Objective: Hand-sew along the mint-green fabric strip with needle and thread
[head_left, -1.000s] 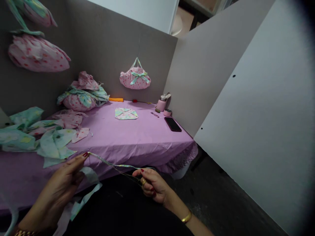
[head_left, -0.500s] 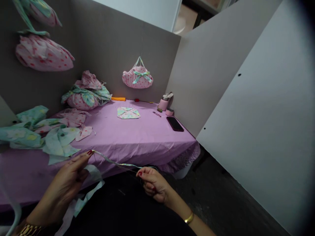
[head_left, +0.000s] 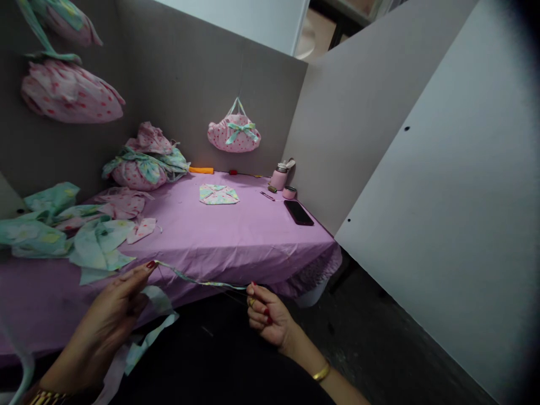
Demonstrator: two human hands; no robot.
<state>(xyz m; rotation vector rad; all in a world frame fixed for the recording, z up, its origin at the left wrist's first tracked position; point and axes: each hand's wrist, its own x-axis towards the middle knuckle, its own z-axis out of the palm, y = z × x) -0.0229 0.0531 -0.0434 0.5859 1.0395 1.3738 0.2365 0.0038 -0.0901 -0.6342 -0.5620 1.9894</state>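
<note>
A thin strip of green and yellow floral fabric, a narrow strap (head_left: pixel 198 282), stretches between my two hands in front of the table edge. My left hand (head_left: pixel 113 312) pinches its left end between thumb and forefinger. At the other end my right hand (head_left: pixel 270 315) has closed on it, thumb against forefinger, with a fine thread running just below the strap. Wider pale floral fabric (head_left: pixel 147 340) hangs below my left hand, over my dark lap. Whether my right hand also holds a needle cannot be made out.
A purple cloth covers the table (head_left: pixel 189 225). Floral and pink fabric pieces (head_left: pixel 101 236) heap at left, near stacked pouches (head_left: pixel 139 171). A folded floral piece (head_left: pixel 219 194), phone (head_left: pixel 298 212) and pink bottle (head_left: pixel 279 178) lie beyond. Pink pouches (head_left: pixel 234 134) hang at the walls.
My right hand has shifted slightly right and now pinches the strap's right end, which trailed past the hand before. My left hand keeps its pinch, nearly still.
</note>
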